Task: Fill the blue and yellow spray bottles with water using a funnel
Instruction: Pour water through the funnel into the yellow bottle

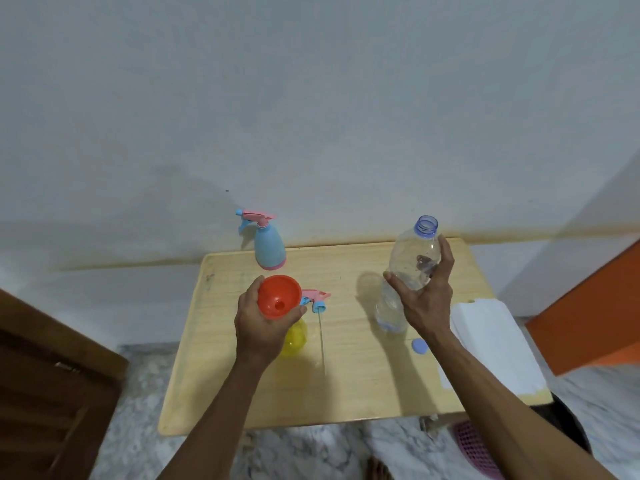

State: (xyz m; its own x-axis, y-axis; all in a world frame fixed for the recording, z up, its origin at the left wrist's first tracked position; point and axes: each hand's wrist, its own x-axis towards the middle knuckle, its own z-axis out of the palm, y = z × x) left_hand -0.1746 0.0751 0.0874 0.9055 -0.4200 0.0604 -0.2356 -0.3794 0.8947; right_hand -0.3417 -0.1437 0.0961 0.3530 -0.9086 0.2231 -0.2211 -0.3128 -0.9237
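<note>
My left hand (258, 325) grips the orange funnel (279, 296), which sits on top of the yellow spray bottle (294, 337); my hand hides most of that bottle. Its pink and blue spray head (317, 299) lies on the table just right of the funnel, dip tube trailing toward me. The blue spray bottle (268, 242) stands upright at the table's far edge with its sprayer on. My right hand (424, 292) holds a clear, uncapped water bottle (408, 268) upright above the table. It looks nearly empty.
The small wooden table (346, 393) stands against a white wall. A blue bottle cap (419, 347) lies near my right wrist. White folded paper (495, 344) covers the table's right edge. Dark wooden furniture (52, 393) is at left, an orange panel (588, 313) at right, a pink basket (478, 448) below.
</note>
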